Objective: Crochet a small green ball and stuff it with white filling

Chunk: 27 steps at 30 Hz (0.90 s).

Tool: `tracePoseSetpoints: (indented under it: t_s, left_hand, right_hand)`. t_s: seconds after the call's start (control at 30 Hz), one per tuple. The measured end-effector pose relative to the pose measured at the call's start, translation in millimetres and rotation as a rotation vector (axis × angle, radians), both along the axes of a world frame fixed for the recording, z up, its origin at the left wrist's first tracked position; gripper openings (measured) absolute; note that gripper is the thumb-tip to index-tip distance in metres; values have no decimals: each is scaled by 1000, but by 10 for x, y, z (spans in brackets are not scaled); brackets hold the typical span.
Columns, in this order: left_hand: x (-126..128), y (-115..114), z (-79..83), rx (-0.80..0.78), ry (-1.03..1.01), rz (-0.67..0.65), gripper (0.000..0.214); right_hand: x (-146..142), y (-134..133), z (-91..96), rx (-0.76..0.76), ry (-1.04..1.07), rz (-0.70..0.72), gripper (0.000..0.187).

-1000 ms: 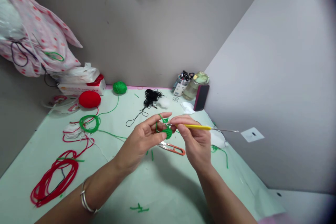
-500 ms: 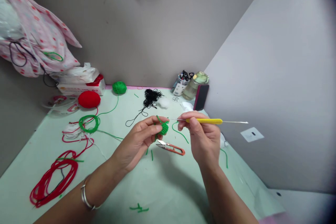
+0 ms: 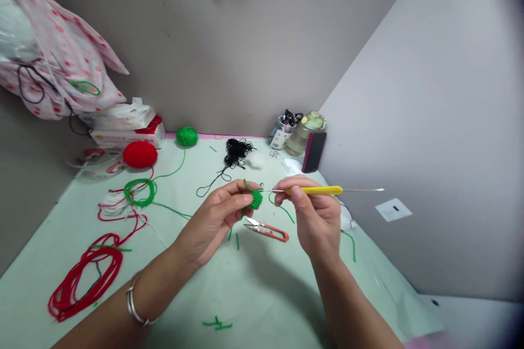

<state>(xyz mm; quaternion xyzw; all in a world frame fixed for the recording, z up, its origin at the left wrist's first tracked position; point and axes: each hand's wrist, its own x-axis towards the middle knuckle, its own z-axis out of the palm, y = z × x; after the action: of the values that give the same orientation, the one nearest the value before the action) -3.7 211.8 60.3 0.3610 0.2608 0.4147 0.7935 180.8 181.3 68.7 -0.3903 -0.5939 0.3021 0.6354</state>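
My left hand [image 3: 219, 218] is closed on a small green crochet piece [image 3: 256, 200], pinched between thumb and fingers, with a strand of green yarn over the fingertips. My right hand [image 3: 313, 215] grips a crochet hook [image 3: 317, 190] by its yellow handle; the hook has a metal shaft at both ends. Its left tip meets the upper edge of the green piece, though the exact stitch is too small to make out. Below the hands, orange-handled thread snips [image 3: 268, 230] lie on the table.
Around the table [image 3: 172, 305] lie a red yarn ball [image 3: 140, 154], a green yarn ball [image 3: 186, 136], a red yarn coil [image 3: 110, 262], a green yarn coil [image 3: 126, 192] and tangled black yarn [image 3: 237, 151]. A bottle [image 3: 298, 139], a pen cup [image 3: 280, 133] and a phone [image 3: 314, 152] stand at the back right.
My right hand and the crochet hook have shifted slightly left and down, bringing the tip to the green piece. The left hand holds nearly still.
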Motion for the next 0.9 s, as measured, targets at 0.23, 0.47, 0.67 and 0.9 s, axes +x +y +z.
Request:
tracePoseSetpoints:
  t_s: [0.23, 0.47, 0.67, 0.9]
  left_hand:
    - [15, -16, 23, 30, 3, 23, 15]
    - [14, -28, 43, 69, 37, 31, 14]
    - [37, -54, 54, 84, 36, 10, 36]
    - [45, -46, 25, 58, -39, -8, 76]
  right_hand:
    - [-39, -55, 47, 85, -211, -110, 20]
    - [-39, -88, 57, 117, -251, -116, 21]
    - [-75, -60, 32, 151, -230, -83, 22]
    - [-92, -37, 3, 123, -190, 43, 23]
